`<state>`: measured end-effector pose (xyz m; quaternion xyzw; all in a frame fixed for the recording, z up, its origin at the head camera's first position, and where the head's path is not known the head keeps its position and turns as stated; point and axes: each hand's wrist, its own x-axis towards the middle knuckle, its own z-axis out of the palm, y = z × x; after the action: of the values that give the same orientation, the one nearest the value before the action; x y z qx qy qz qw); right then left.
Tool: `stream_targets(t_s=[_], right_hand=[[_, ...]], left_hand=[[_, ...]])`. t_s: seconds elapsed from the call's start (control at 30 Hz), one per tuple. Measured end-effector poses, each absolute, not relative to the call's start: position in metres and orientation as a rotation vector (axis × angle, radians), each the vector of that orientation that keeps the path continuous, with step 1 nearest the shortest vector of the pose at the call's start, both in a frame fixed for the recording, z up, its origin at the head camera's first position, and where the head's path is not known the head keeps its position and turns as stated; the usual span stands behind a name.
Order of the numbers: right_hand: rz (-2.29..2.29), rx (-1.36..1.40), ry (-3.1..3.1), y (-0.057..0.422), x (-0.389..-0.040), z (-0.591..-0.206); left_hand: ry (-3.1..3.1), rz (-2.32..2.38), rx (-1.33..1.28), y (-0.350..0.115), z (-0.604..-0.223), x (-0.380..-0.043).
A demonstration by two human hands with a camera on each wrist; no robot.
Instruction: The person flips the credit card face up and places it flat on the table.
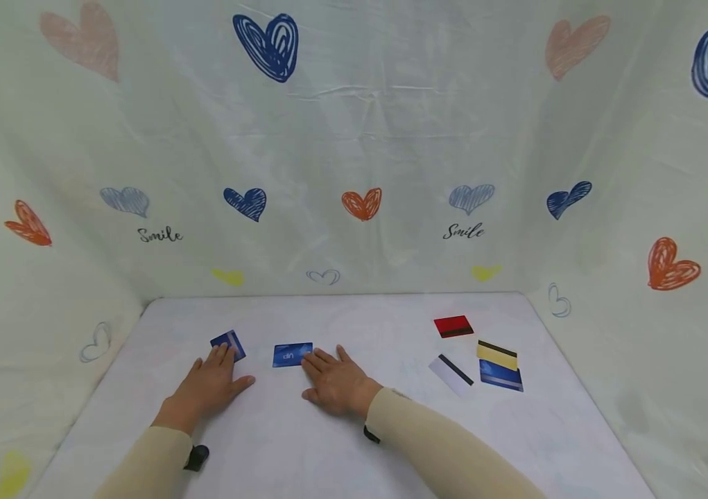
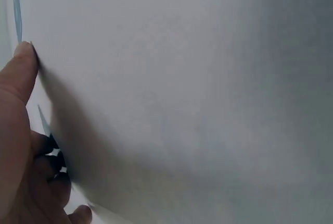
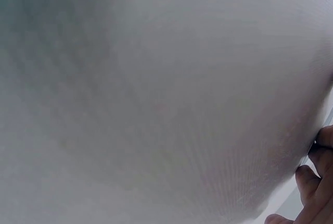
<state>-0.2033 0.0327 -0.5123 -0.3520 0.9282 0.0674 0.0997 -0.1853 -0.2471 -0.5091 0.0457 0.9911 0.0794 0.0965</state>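
Observation:
On the white table, my left hand (image 1: 209, 389) lies flat with its fingers extended, the fingertips resting on a dark blue card (image 1: 227, 339) that sits tilted and partly covered. The thumb points off to the right. To the right of that card, a brighter blue card (image 1: 290, 355) with white lettering lies flat. The fingertips of my right hand (image 1: 338, 382) touch its right end, palm down and fingers stretched out. In the left wrist view the left thumb (image 2: 21, 73) shows against the tabletop. Only part of the right hand (image 3: 315, 182) appears in the right wrist view.
Farther right lie a red card (image 1: 453, 326), a white card (image 1: 451, 374) with a black stripe, and a yellow card (image 1: 497, 355) overlapping a blue card (image 1: 501, 376). A heart-printed cloth (image 1: 391, 159) hangs behind the table and at both sides.

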Motion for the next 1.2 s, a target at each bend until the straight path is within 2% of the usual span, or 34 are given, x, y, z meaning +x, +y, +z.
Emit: stream_targets(t_s=[0.87,1.2], right_hand=[[0.186,-1.057,2.756,0.034,-0.207,-0.519],[0.123,-1.059,2.809,0.046,-0.205,-0.515]], left_hand=[[2.95,0.169,0.201,-0.229,-0.517,-0.139],[2.906,0.29,0.259,-0.197,-0.521,-0.117]])
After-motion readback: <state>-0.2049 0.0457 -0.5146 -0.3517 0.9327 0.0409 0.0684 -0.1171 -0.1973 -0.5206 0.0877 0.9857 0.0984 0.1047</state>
